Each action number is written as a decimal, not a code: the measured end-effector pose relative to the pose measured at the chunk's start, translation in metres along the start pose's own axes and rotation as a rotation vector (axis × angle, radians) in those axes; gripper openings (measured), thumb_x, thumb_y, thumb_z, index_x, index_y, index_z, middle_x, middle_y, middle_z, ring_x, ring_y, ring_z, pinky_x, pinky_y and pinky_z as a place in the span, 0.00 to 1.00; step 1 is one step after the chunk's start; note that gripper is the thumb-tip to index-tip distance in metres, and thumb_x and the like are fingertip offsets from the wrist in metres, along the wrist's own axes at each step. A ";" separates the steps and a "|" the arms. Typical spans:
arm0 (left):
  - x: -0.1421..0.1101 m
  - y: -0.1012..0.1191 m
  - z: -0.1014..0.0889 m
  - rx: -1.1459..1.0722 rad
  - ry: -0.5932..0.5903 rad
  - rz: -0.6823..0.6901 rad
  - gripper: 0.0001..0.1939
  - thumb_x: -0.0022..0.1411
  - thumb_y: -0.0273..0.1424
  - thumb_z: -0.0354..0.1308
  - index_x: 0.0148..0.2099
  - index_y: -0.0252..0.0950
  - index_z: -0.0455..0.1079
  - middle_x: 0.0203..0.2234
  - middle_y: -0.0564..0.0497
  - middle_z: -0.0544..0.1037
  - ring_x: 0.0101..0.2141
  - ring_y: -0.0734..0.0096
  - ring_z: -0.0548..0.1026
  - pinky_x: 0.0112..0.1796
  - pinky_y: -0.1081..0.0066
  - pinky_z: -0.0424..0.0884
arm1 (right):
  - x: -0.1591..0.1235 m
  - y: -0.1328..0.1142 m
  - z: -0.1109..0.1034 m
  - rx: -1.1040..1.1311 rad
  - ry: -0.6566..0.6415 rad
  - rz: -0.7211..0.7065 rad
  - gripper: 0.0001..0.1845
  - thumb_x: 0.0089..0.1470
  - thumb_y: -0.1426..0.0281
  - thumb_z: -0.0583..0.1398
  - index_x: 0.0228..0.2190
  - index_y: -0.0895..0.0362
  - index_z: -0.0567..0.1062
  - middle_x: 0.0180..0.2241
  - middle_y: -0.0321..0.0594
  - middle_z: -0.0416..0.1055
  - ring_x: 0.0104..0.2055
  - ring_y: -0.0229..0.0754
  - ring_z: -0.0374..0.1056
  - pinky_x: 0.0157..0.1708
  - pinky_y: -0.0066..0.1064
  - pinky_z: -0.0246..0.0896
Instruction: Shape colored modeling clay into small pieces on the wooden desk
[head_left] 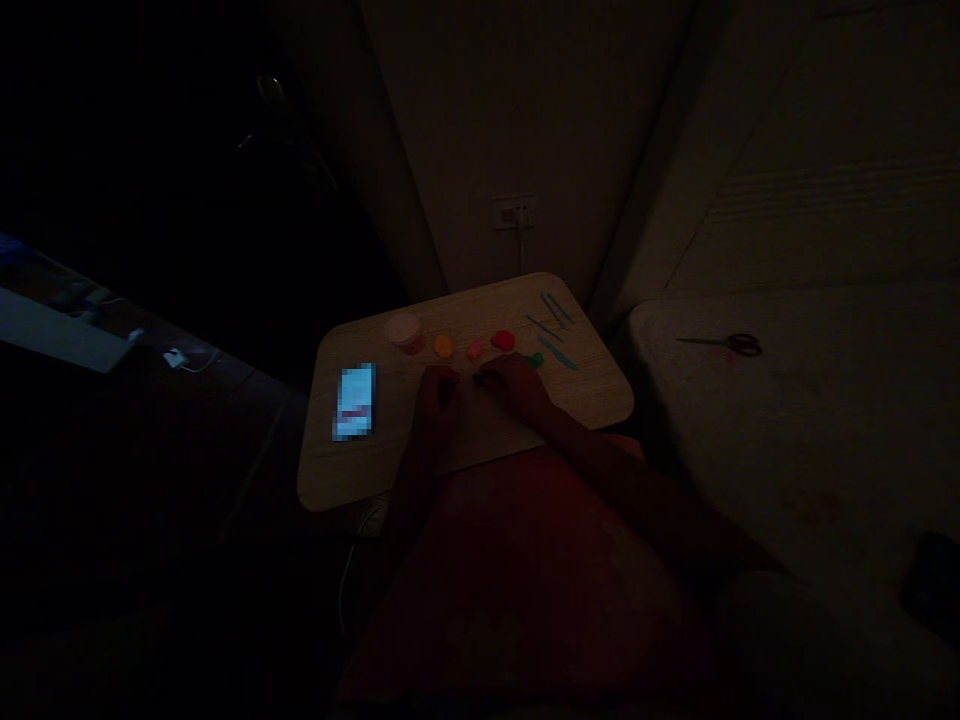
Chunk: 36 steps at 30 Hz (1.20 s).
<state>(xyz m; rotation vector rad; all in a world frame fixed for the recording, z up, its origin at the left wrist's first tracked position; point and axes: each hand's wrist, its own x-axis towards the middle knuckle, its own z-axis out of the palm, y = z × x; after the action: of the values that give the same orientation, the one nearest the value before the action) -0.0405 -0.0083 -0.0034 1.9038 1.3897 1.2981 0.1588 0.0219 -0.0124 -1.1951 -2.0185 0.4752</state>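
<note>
In dim light my left hand (pixel 437 393) rests over the small wooden table (pixel 397 465), its fingers curled in and pinched. My right hand (pixel 519 384) faces it a short gap away, also with curled fingers; whatever the fingertips hold, if anything, is too dark to make out. Just beyond the hands lie soft, clay-like lumps: an orange lump (pixel 443 346), a pink lump (pixel 475 349) and a red lump (pixel 503 340). A green lump (pixel 535 359) sits right beside my right hand, partly behind it. A round lidded tub (pixel 405 333) stands left of the orange lump.
Several thin teal sticks, one a wider teal strip (pixel 557 352), lie at the table's right. A lit phone (pixel 354 402) lies at the left. Scissors (pixel 731 344) rest on a pale surface (pixel 750 430) to the right. A wall socket (pixel 514 212) holds a plugged cable.
</note>
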 end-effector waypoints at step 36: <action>-0.002 0.016 0.003 -0.111 -0.326 -0.112 0.17 0.69 0.41 0.52 0.40 0.36 0.78 0.37 0.47 0.83 0.38 0.62 0.79 0.43 0.65 0.75 | -0.017 -0.027 0.000 -0.208 -0.220 -0.177 0.12 0.68 0.64 0.57 0.47 0.57 0.75 0.48 0.50 0.75 0.42 0.47 0.74 0.37 0.32 0.67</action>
<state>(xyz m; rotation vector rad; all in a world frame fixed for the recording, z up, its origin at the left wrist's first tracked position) -0.0305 -0.0163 0.0071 1.8360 1.2125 0.9409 0.1479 -0.0059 -0.0020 -1.1105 -2.3871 0.3263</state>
